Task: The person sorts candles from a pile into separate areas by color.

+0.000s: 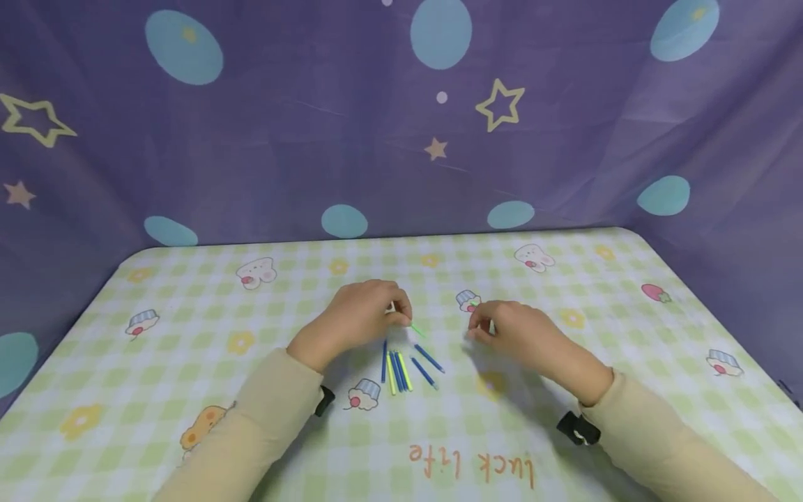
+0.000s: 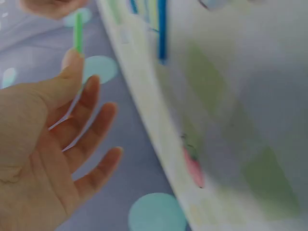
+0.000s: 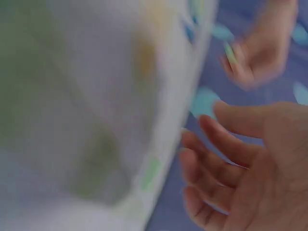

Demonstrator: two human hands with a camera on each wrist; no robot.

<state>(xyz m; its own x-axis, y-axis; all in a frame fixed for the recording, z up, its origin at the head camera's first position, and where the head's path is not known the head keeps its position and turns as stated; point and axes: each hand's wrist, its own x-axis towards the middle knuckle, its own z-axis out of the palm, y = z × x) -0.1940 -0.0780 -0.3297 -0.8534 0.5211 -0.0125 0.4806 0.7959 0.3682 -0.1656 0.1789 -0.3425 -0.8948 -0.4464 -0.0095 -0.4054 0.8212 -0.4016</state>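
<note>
My left hand pinches a thin light-green stick between thumb and index finger, over the table just beyond the pile. In the left wrist view the stick points out past the thumb, and the other fingers are spread. Apart from it, to the right, my right hand hovers with loosely bent fingers; the right wrist view shows nothing held in that hand. Below the left hand lie several blue and yellow-green sticks side by side. Two blue sticks lie slanted to their right.
A green-and-white checked cloth with printed cupcakes, flowers and lettering covers the table. Behind it hangs a purple curtain with stars and blue ovals. A black strap shows at the right wrist. Both wrist views are partly blurred.
</note>
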